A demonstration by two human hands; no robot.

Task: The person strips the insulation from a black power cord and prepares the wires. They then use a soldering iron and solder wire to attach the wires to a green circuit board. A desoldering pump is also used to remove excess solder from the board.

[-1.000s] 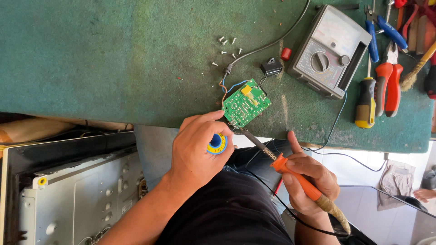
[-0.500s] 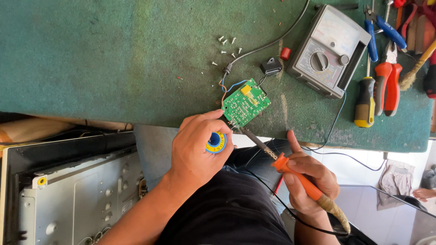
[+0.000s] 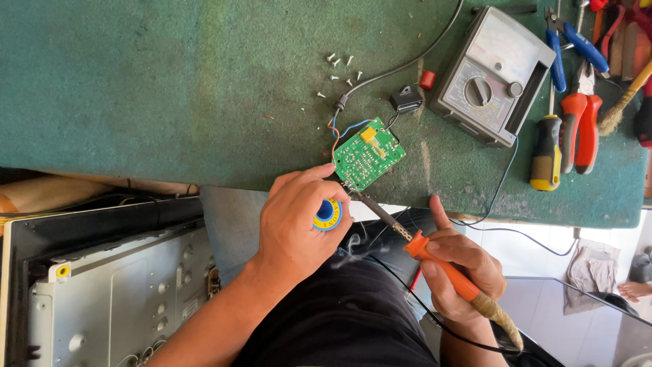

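The counter (image 3: 170,88) is covered in a worn green felt-like mat, mottled with pale scuffs, and fills the far part of the view. Near left, below its edge, sits a grey sheet-metal chassis (image 3: 115,299) with punched holes and a black frame. On the far right of the counter lies a grey boxy meter (image 3: 492,75) with a round dial knob and a pale window, tilted; right of it are a screwdriver (image 3: 547,153) with a black and yellow handle and pliers (image 3: 581,122) with red grips. A black cable (image 3: 401,64) runs across the mat to a small green circuit board (image 3: 369,155), square, glossy and dotted with pale solder pads, lying tilted at the near edge of the counter with a yellow part at its far corner and thin blue and orange wires leaving it. The left hand (image 3: 295,221) is curled closed around a small spool (image 3: 327,213) of solder with a blue and yellow round face, its fingertips just beside the board's near corner. The right hand (image 3: 458,268) is wrapped firmly around the orange handle of a soldering iron (image 3: 435,255), whose thin dark metal shaft reaches to the board's near edge; a wisp of smoke hangs beside it. Small silvery screws (image 3: 339,68) lie scattered far of the board.
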